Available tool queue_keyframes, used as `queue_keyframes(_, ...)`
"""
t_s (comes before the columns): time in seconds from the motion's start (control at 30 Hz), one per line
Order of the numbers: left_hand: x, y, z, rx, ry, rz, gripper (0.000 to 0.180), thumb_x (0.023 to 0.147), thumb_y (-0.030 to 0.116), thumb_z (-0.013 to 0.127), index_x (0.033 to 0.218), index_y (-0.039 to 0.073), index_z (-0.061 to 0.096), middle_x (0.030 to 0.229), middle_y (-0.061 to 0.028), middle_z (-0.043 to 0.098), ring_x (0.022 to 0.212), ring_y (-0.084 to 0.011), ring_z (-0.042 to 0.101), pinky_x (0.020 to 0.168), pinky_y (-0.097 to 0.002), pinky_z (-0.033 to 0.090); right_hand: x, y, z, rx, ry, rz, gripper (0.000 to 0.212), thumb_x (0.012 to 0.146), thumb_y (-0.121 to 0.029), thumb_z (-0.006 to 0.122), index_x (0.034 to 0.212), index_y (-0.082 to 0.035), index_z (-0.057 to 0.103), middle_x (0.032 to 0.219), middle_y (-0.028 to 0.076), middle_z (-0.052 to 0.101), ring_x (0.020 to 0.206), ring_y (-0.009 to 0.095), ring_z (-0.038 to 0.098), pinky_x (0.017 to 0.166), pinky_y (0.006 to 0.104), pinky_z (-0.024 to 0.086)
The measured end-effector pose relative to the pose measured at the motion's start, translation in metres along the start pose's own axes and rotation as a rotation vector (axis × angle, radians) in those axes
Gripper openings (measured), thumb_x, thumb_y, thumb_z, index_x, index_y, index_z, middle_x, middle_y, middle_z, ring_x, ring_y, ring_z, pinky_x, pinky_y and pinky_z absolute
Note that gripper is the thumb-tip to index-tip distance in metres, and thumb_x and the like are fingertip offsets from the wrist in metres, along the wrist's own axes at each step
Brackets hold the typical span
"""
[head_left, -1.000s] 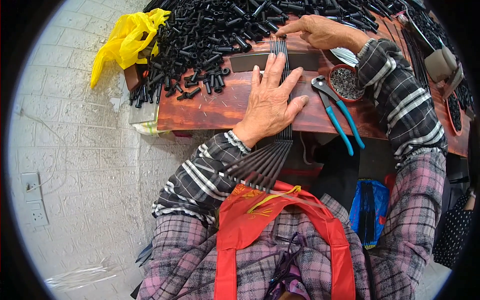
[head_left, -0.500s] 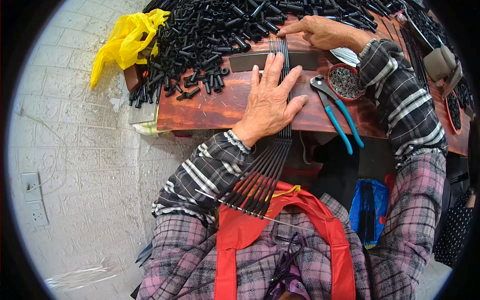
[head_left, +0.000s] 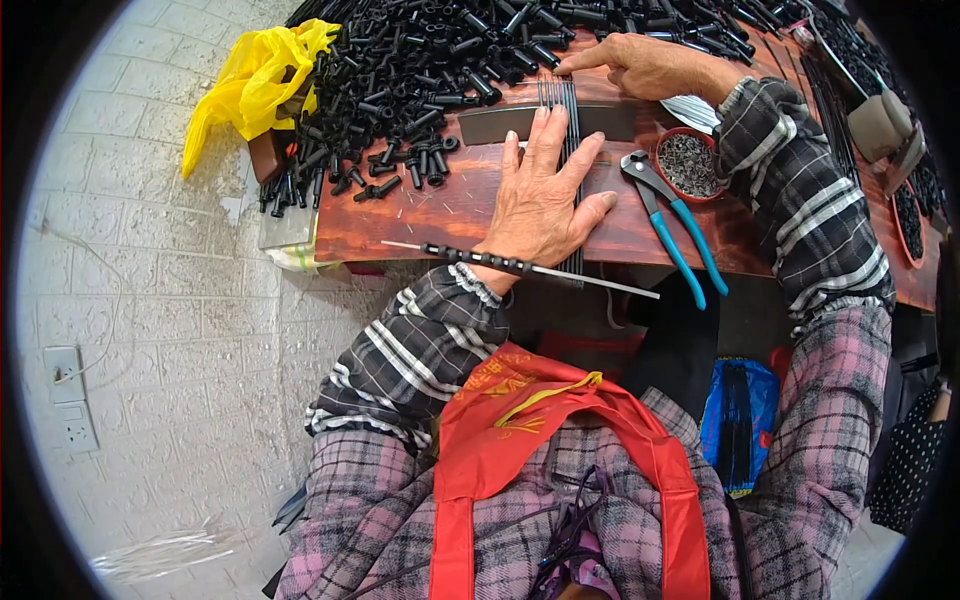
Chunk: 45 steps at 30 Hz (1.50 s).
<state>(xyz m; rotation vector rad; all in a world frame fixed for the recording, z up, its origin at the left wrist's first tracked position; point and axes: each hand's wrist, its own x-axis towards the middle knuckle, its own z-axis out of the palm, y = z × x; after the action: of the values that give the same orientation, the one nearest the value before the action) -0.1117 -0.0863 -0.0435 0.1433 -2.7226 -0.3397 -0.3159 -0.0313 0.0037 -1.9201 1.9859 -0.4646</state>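
Observation:
My left hand (head_left: pixel 545 205) lies flat with its fingers spread, over a row of thin black rods (head_left: pixel 560 95) on the wooden table. A dark flat bar (head_left: pixel 490 124) runs crosswise under the rods. My right hand (head_left: pixel 655 68) has its index finger stretched to the rods' far ends, the other fingers curled, nothing visible in it. Over my left wrist is a thin pale stick (head_left: pixel 600 281) with a row of black ends (head_left: pixel 478 258) strung on it. Pliers with teal handles (head_left: pixel 672 225) lie right of my left hand, jaws toward the far side.
A big heap of black tubular parts (head_left: pixel 400 90) covers the far left of the table (head_left: pixel 400 225). A yellow plastic bag (head_left: pixel 255 85) is at its left. A red-rimmed bowl of small metal bits (head_left: pixel 690 163) stands by my right sleeve. A red apron (head_left: pixel 530 400) covers my lap.
The stick with the rods' black ends has swung up from over my lap to above my left wrist. Both hands stay almost where they were.

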Motion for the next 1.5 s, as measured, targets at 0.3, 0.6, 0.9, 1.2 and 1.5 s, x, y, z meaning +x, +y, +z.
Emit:
queue_keyframes(0.3,0.001,0.002,-0.001,0.004,0.008,0.013,0.056,0.073,0.038,0.058,0.12,0.009,0.044,0.133,-0.0225,0.022,0.126,-0.0351,0.017,0.097,-0.0547,0.016,0.009,0.035,0.015,-0.042,0.107,-0.149,0.053,0.069,0.01,0.037,0.114,-0.012,0.053,0.111,0.013,0.055,0.067,0.02,0.056,0.061,0.0321,0.045)
queue_keyframes(0.6,0.0,0.0,-0.002,-0.012,0.006,0.019,0.053,0.076,0.036,0.056,0.12,0.008,0.044,0.133,-0.023,0.021,0.126,-0.0359,0.016,0.097,-0.0551,0.016,0.003,0.016,0.006,0.067,0.07,-0.085,0.055,0.069,0.01,0.037,0.115,-0.014,0.053,0.111,0.011,0.055,0.058,0.016,0.051,0.055,0.0292,0.043)
queue_keyframes(0.9,0.0,0.0,-0.002,-0.016,-0.005,0.019,0.054,0.076,0.037,0.056,0.12,0.008,0.044,0.133,-0.0226,0.02,0.126,-0.0357,0.016,0.097,-0.0555,0.016,0.008,0.032,0.013,0.062,0.089,-0.136,0.054,0.069,0.009,0.038,0.114,-0.015,0.053,0.111,0.011,0.055,0.066,0.017,0.052,0.061,0.0296,0.043)
queue_keyframes(1.2,0.0,-0.001,-0.001,-0.012,-0.01,0.014,0.054,0.076,0.037,0.055,0.12,0.008,0.044,0.134,-0.0223,0.019,0.127,-0.0348,0.016,0.097,-0.0555,0.015,0.008,0.016,0.006,0.039,0.084,-0.147,0.051,0.069,0.009,0.039,0.113,-0.012,0.054,0.112,0.013,0.054,0.092,0.024,0.055,0.08,0.0318,0.043)
queue_keyframes(1.5,0.0,0.0,-0.001,-0.02,0.015,0.025,0.053,0.075,0.036,0.056,0.119,0.008,0.045,0.133,-0.0229,0.022,0.127,-0.034,0.016,0.097,-0.0549,0.016,0.014,0.039,0.02,0.035,0.183,-0.217,0.049,0.069,0.009,0.041,0.111,-0.012,0.056,0.111,0.012,0.055,0.084,0.022,0.056,0.074,0.0323,0.044)
